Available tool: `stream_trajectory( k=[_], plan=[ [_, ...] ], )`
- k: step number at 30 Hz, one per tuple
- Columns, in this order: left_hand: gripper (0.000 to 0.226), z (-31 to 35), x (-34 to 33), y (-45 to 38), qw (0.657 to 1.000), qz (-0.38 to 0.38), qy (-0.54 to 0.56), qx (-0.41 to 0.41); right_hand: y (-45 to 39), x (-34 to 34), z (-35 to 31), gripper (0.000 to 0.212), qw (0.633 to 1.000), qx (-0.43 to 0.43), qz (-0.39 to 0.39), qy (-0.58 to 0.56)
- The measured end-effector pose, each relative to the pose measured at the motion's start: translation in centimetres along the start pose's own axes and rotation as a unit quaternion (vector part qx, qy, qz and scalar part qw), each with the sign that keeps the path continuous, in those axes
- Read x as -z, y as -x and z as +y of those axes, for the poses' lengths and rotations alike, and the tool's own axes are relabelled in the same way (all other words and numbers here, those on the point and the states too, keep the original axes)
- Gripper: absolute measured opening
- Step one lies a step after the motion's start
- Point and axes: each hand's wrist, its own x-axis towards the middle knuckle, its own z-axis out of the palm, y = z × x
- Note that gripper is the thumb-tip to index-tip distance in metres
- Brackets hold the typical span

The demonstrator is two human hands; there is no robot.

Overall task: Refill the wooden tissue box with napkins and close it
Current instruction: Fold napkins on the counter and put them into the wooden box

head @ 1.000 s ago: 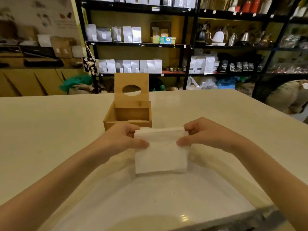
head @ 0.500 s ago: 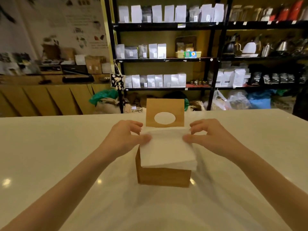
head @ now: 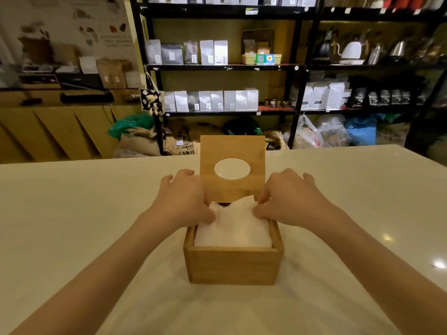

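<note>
A square wooden tissue box (head: pixel 232 265) stands on the white table in front of me. Its hinged lid (head: pixel 254 146), with an oval hole, stands upright at the far side. A stack of white napkins (head: pixel 233 228) lies inside the box, the far part still bulging above the rim. My left hand (head: pixel 183 197) presses on the stack's left far corner. My right hand (head: pixel 287 197) presses on the right far corner. The fingertips of both hands pinch the napkins' top layers.
The white table (head: pixel 72 226) spreads wide on both sides of the box. Behind its far edge stand black shelves (head: pixel 225 67) with pouches, kettles and bags, and a wooden counter (head: pixel 48 131) at the left.
The napkin stack went from in front of the box, to above it, and now sits down inside it. Both hands followed it forward and down.
</note>
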Motion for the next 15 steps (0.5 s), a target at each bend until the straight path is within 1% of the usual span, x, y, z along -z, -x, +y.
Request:
stream_trajectory(
  k=[2,5,6,9,12,15],
  plan=[
    [0.029,0.3,-0.3,0.0,1.000,-0.006,-0.025,0.000,0.0,-0.3,-0.5,0.010,1.000,0.005,0.002,0.026],
    [0.023,0.7,-0.7,0.0,0.998,-0.008,-0.069,0.007,-0.2,-0.5,-0.8,0.024,0.999,0.005,0.004,0.046],
    [0.019,0.8,-0.7,0.0,0.997,-0.007,-0.079,0.008,-0.2,-0.5,-0.9,0.024,0.999,0.003,0.005,0.052],
    [0.014,1.0,-0.7,0.0,0.995,-0.011,-0.095,0.014,-0.4,-1.1,-0.9,0.012,0.996,0.001,0.001,0.091],
    [0.017,1.1,-0.8,0.4,0.995,-0.014,-0.099,0.018,-0.4,-1.2,-1.0,0.009,0.993,0.002,-0.016,0.115],
    [0.016,1.1,-1.0,1.1,0.994,-0.007,-0.109,0.020,-0.3,-1.2,-0.9,0.017,0.991,0.015,-0.025,0.130]
  ],
)
